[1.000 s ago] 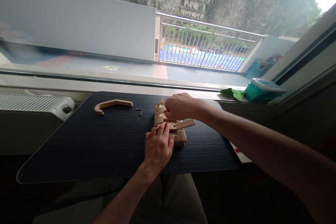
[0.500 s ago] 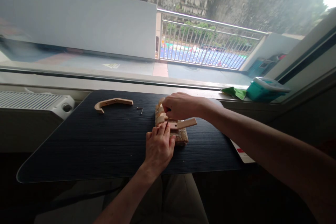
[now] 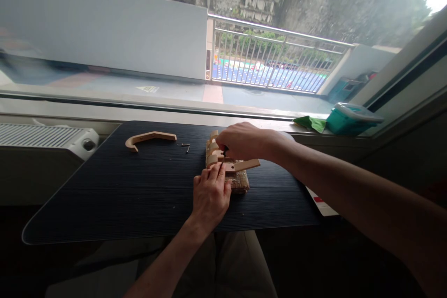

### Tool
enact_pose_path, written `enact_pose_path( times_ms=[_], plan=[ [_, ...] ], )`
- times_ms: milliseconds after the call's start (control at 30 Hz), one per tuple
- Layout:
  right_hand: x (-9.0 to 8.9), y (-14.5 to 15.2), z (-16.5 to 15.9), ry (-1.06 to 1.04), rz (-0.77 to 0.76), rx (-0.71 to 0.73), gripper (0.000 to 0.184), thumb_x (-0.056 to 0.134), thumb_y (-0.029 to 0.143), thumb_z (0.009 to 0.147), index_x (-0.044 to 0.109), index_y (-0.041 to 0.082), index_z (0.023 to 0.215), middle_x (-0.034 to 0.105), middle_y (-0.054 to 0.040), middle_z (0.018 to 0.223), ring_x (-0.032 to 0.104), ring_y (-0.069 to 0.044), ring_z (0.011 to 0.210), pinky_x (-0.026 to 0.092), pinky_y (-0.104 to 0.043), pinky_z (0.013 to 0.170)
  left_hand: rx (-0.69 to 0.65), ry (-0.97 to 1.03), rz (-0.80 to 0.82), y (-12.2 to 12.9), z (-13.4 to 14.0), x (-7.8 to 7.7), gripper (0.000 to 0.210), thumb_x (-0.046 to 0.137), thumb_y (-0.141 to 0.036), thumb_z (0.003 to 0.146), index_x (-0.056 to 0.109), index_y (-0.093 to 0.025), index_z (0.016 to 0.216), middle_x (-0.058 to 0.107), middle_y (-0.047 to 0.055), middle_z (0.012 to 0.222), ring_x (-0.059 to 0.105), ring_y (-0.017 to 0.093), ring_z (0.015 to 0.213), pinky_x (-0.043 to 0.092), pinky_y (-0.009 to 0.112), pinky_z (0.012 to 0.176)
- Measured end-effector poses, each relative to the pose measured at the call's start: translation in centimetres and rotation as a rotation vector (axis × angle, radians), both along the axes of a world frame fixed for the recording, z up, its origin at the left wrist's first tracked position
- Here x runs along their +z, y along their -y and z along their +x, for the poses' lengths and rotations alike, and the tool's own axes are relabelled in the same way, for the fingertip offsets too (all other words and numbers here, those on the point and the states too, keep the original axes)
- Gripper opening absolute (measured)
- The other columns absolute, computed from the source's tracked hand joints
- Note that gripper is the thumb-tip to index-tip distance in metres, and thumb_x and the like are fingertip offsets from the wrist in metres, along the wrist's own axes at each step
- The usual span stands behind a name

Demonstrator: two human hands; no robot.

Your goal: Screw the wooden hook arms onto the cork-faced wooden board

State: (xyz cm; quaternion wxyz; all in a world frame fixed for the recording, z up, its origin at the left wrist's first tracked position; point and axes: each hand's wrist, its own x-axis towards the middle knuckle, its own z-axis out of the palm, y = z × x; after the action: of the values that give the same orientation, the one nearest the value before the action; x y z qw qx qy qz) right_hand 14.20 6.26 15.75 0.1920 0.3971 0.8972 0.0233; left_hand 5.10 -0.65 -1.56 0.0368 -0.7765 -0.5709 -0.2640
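My right hand (image 3: 240, 139) is closed around the dark handle of a screwdriver (image 3: 225, 152), its thin shaft slanting down toward my left fingertips. Under it, a curved wooden hook (image 3: 247, 165) with a hole lies across a rough wooden board (image 3: 240, 182). The fingers of my left hand (image 3: 211, 193) press together on this hook beside the screwdriver's tip. What the tip meets is hidden by the fingers. More curved wooden hooks (image 3: 213, 138) sit along the board's far part, partly behind my right hand.
A loose wooden hook (image 3: 150, 136) and two screws (image 3: 186, 148) lie on the dark table (image 3: 115, 191). On the windowsill are a green cloth (image 3: 310, 123) and a teal box (image 3: 351, 120). A radiator (image 3: 49, 142) stands left; a white-and-red flat item (image 3: 321, 202) is at the right edge.
My right hand has turned slightly around the handle, and more of the dark screwdriver shows below it. My left hand and the board stay about where they were.
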Motion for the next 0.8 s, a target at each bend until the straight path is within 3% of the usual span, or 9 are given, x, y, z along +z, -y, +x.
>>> enact_pose_path(
  times_ms=[133, 233, 367, 600, 800],
  plan=[
    [-0.7, -0.2, -0.1, -0.048, 0.023, 0.009, 0.021, 0.055, 0.022, 0.073, 0.067, 0.014, 0.089, 0.068, -0.0102, 0.087, 0.06, -0.019, 0.077, 0.038, -0.026, 0.06, 0.007, -0.004, 0.003, 0.0, 0.0, 0.0, 0.042, 0.039, -0.031, 0.088, 0.048, -0.015, 0.126, 0.052, 0.01, 0.127, 0.048, 0.025, 0.104, 0.04, 0.039, 0.079],
    [-1.0, -0.4, 0.1, -0.056, 0.043, -0.067, 0.026, 0.05, 0.029, 0.077, 0.068, 0.015, 0.089, 0.068, -0.0119, 0.088, 0.061, -0.021, 0.079, 0.04, -0.028, 0.061, 0.009, -0.009, 0.005, 0.0, 0.0, 0.1, 0.043, 0.039, -0.031, 0.088, 0.047, -0.014, 0.126, 0.052, 0.01, 0.127, 0.048, 0.025, 0.105, 0.04, 0.039, 0.079],
    [-0.6, -0.2, 0.4, -0.031, 0.024, -0.108, 0.03, 0.053, 0.038, 0.075, 0.067, 0.019, 0.093, 0.069, -0.0089, 0.087, 0.061, -0.021, 0.078, 0.04, -0.028, 0.06, 0.006, -0.011, 0.01, 0.1, 0.0, 0.1, 0.042, 0.039, -0.031, 0.088, 0.048, -0.015, 0.126, 0.052, 0.009, 0.127, 0.048, 0.025, 0.105, 0.04, 0.039, 0.079],
    [0.3, 0.6, -0.2, 0.018, 0.055, 0.052, 0.019, 0.054, 0.017, 0.074, 0.066, 0.015, 0.088, 0.067, -0.0086, 0.084, 0.061, -0.019, 0.077, 0.037, -0.026, 0.057, 0.009, -0.026, -0.009, 0.0, 0.0, 0.1, 0.043, 0.038, -0.031, 0.088, 0.047, -0.014, 0.127, 0.051, 0.008, 0.128, 0.048, 0.024, 0.105, 0.04, 0.039, 0.08],
    [-1.0, -0.1, -0.7, -0.019, 0.085, 0.02, 0.019, 0.053, 0.02, 0.074, 0.067, 0.014, 0.086, 0.068, -0.0099, 0.082, 0.061, -0.02, 0.074, 0.037, -0.026, 0.055, 0.011, -0.023, -0.007, -0.1, 0.1, 0.0, 0.043, 0.038, -0.032, 0.088, 0.047, -0.014, 0.127, 0.052, 0.009, 0.128, 0.048, 0.024, 0.105, 0.041, 0.039, 0.079]
  ],
)
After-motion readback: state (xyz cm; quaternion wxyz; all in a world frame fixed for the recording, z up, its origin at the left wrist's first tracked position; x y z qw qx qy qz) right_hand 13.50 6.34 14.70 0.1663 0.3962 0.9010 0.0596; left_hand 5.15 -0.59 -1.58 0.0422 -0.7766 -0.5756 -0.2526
